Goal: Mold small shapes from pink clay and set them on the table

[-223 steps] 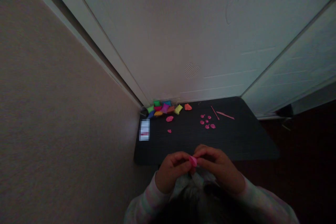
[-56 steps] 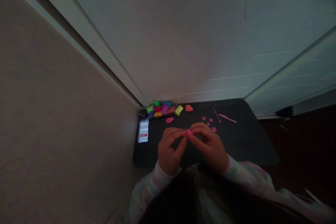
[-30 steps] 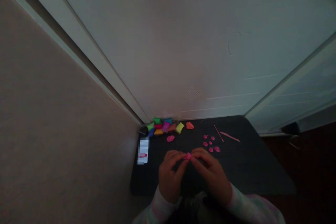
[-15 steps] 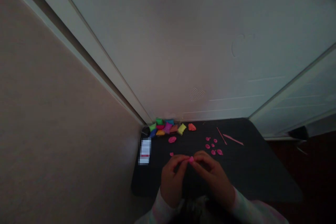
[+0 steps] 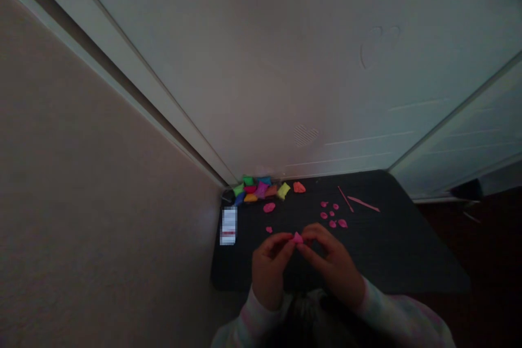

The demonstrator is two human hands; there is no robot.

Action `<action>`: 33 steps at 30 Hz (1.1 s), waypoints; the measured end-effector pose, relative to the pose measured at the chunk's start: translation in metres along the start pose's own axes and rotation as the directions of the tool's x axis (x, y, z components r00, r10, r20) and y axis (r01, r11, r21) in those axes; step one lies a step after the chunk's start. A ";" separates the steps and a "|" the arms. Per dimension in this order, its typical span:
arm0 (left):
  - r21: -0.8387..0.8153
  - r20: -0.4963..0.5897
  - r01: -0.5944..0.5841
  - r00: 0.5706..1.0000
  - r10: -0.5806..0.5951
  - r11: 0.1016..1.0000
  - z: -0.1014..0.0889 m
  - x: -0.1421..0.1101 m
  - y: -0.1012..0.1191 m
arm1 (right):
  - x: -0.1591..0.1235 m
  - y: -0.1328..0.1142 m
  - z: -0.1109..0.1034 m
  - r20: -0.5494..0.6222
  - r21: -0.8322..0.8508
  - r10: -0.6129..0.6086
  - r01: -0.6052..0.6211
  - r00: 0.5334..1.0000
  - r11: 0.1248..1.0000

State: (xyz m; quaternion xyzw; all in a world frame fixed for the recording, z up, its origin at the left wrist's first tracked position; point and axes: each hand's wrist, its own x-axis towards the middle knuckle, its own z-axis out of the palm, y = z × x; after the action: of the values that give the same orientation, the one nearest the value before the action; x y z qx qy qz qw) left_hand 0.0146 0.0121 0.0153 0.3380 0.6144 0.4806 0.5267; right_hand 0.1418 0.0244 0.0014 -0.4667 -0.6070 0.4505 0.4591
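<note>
Between my fingertips is a small lump of pink modelling clay (image 5: 298, 238), pinched from both sides above the dark table. My left hand (image 5: 269, 263) closes thumb and fingers on its left side. My right hand (image 5: 332, 261) grips its right side in the same way. Just beyond my left hand lies a tiny pink clay piece (image 5: 269, 229), with a larger flattened pink clay lump (image 5: 269, 207) behind it. To the right of my hands, several small pink clay shapes (image 5: 323, 215) are spread in a group, some with a pointed tip.
Along the back left edge of the table (image 5: 391, 250) sit several colourful clay packets (image 5: 261, 190). An orange clay lump (image 5: 299, 187) is beside them. Two pink modelling tools (image 5: 364, 204) lie at right. A blurred white item (image 5: 229, 225) rests near the left wall.
The view has tilted slightly down, so the table sits higher in the picture. More of the pink lump shows between my fingers, and it now looks pointed on top.
</note>
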 end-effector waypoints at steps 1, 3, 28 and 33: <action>0.016 0.004 -0.010 1.000 0.010 1.000 0.000 0.000 0.001 | 0.000 0.000 0.000 0.003 0.001 -0.001 0.001 1.000 1.000; 0.059 0.022 -0.049 0.999 0.047 0.997 0.001 -0.002 0.004 | 0.000 -0.001 -0.001 0.008 0.006 -0.005 0.005 1.000 1.000; 0.435 0.142 -0.546 0.827 0.544 0.716 -0.004 -0.012 0.005 | -0.005 -0.001 -0.005 0.101 0.237 0.183 -0.202 0.978 0.950; 0.574 0.277 -0.733 0.593 0.756 0.365 -0.005 -0.009 0.006 | -0.002 -0.001 -0.007 0.106 0.226 0.197 -0.217 0.975 0.950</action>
State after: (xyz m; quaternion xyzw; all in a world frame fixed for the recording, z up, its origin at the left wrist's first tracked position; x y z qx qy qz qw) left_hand 0.0112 0.0044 0.0242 0.7261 0.5264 0.4323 0.0936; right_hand 0.1485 0.0226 0.0034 -0.4509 -0.5151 0.5839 0.4363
